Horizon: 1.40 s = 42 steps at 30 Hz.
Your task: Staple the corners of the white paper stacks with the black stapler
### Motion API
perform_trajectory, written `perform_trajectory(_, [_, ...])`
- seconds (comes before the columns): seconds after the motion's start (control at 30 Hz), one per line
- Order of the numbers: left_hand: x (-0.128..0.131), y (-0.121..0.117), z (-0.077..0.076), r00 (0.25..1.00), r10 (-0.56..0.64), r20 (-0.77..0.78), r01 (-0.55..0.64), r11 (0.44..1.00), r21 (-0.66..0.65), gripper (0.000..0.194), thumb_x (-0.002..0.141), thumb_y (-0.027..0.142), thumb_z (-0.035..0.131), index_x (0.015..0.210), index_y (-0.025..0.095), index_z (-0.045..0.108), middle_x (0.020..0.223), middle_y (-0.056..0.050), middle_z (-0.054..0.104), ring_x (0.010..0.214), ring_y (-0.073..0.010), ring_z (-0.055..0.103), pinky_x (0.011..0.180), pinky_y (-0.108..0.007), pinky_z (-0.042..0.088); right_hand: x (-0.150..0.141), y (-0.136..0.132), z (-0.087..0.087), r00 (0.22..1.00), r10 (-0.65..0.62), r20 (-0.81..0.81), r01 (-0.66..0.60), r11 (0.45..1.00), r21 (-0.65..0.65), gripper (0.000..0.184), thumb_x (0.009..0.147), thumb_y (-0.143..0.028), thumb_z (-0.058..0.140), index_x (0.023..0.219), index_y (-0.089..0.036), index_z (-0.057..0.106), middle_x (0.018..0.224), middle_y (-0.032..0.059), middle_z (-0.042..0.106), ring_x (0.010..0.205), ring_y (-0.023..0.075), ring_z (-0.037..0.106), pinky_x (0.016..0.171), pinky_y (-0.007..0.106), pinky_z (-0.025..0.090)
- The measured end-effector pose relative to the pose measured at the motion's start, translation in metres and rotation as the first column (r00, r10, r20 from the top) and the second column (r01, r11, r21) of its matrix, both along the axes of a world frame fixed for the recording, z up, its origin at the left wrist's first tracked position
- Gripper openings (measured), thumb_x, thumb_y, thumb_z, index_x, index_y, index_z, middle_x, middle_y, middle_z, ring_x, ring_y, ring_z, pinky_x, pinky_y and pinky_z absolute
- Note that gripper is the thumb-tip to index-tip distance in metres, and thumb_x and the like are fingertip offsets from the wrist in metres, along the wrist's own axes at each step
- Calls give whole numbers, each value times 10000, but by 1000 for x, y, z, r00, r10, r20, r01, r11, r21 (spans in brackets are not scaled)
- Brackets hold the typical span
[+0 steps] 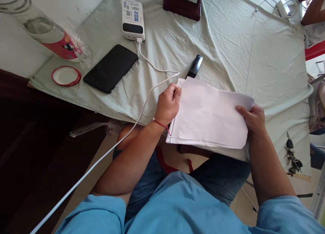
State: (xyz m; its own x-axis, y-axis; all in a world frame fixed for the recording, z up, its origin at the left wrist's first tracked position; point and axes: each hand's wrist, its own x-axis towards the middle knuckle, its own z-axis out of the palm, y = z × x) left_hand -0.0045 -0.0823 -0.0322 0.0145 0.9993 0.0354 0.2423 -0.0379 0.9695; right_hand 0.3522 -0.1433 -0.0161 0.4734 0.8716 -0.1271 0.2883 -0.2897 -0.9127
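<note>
Over the near edge of the cloth-covered worktop (236,58), my left hand (168,103) and right hand (254,119) grip opposite sides of a white paper stack (210,115); a black phone (111,69) lies to its left.

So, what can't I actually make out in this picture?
All in the head view:
- Back of the paper stack: hidden by its top sheet.
- Right hand: partly hidden behind that stack.
- Black device: lower end covered by the papers.
- Bottle: top cut off by the left edge.
- White cable: far end runs off the bottom edge.
- Power bank: small print unreadable.
</note>
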Motion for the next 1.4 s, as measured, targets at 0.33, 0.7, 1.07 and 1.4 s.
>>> perform_trajectory(0.33, [6, -4, 2, 996, -54, -76, 55, 998, 18, 387, 1072, 311, 615, 731, 248, 444, 617, 57, 445, 630, -147, 438, 686, -324, 337, 1, -12, -4, 1000, -17, 11, 17, 1000, 11, 503, 538, -572, 1064, 785, -257, 759, 740, 0, 715, 601, 169, 574, 495, 338, 507])
perform_trajectory(0.7, [1, -1, 1, 991, -95, -96, 93, 995, -23, 294, 956, 185, 673, 728, 238, 496, 629, 60, 431, 673, -155, 444, 702, -316, 342, 3, -10, -10, 981, -28, 192, -9, 981, 192, 653, 733, -852, 821, 690, -251, 568, 653, -36, 417, 648, 140, 344, 590, 299, 316])
perform_trajectory(1.07, [0, -3, -2, 993, -81, -85, 84, 996, 34, 267, 1045, 203, 567, 820, 257, 435, 728, 33, 518, 693, -163, 485, 732, -316, 379, 10, -8, -21, 996, -12, 83, -2, 987, 164, 715, 739, -676, 864, 1319, -324, 639, 826, -22, 648, 693, 196, 586, 679, 340, 470])
perform_trajectory(1.4, [1, -5, -6, 999, -6, -51, 6, 1000, 3, 436, 1020, 137, 587, 1446, 232, 580, 641, 76, 533, 664, -203, 598, 793, -338, 457, 11, -10, -17, 1000, -5, 17, 3, 993, 117, 697, 668, -546, 955, 1266, -304, 692, 724, -60, 651, 585, 146, 515, 596, 298, 432])
